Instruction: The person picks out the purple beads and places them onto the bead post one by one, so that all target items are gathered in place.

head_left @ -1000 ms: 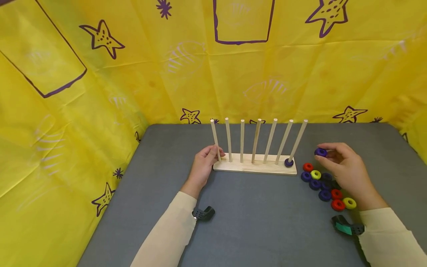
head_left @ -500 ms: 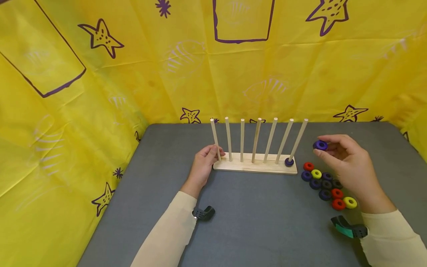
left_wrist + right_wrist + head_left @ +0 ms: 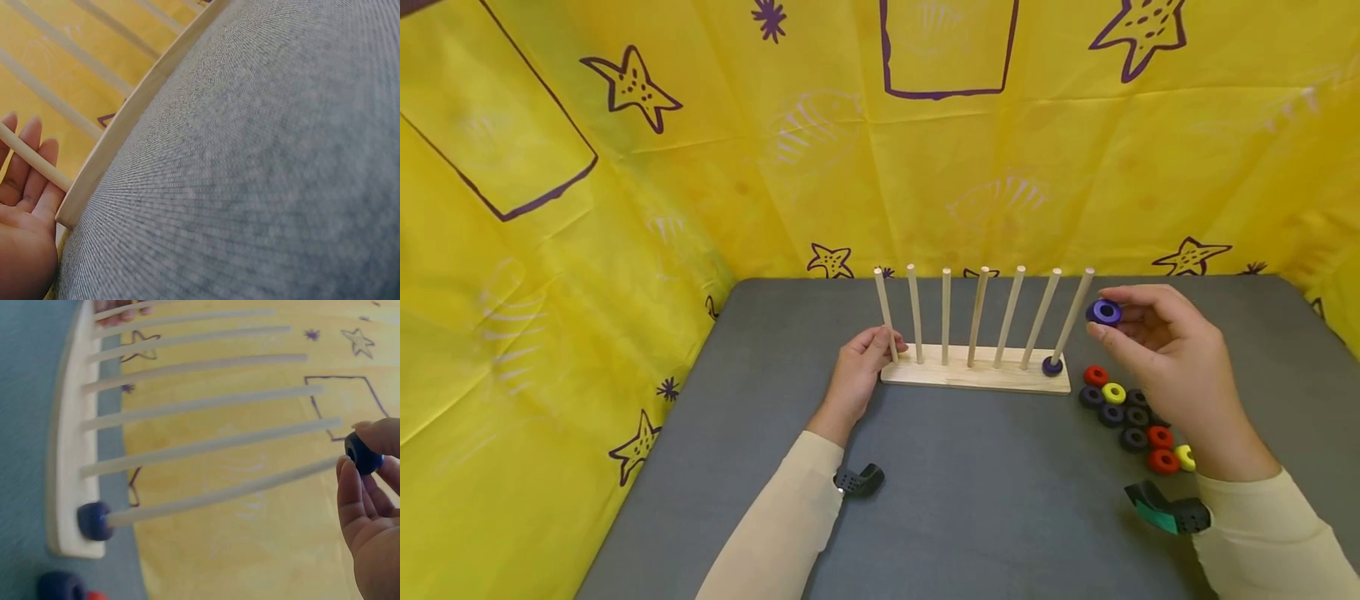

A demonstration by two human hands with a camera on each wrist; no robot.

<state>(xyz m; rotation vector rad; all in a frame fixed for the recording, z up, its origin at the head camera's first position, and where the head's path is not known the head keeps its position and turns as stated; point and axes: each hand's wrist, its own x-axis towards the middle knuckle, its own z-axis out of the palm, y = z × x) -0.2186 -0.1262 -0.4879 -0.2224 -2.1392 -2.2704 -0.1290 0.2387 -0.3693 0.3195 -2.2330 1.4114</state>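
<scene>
A wooden peg rack (image 3: 976, 377) with a row of upright pegs stands on the grey table. My left hand (image 3: 853, 371) holds its left end, fingers behind the outermost peg; in the left wrist view that peg (image 3: 37, 159) crosses in front of the fingers. My right hand (image 3: 1183, 367) pinches a blue ring (image 3: 1105, 312) between thumb and fingertips. In the right wrist view the held ring (image 3: 364, 454) is right at the tip of the rightmost peg (image 3: 237, 487). Another dark blue ring (image 3: 1052, 367) sits at the base of that same peg.
Loose red, yellow, blue and black rings lie in a cluster right of the rack, among them a red ring (image 3: 1163, 462) and a yellow ring (image 3: 1114, 393); my right hand partly covers it. A yellow patterned cloth (image 3: 850, 167) hangs behind the table (image 3: 985, 500).
My right hand has risen and moved left with the blue ring, from over the loose rings to the rightmost peg's top. The left hand has stayed in place on the rack.
</scene>
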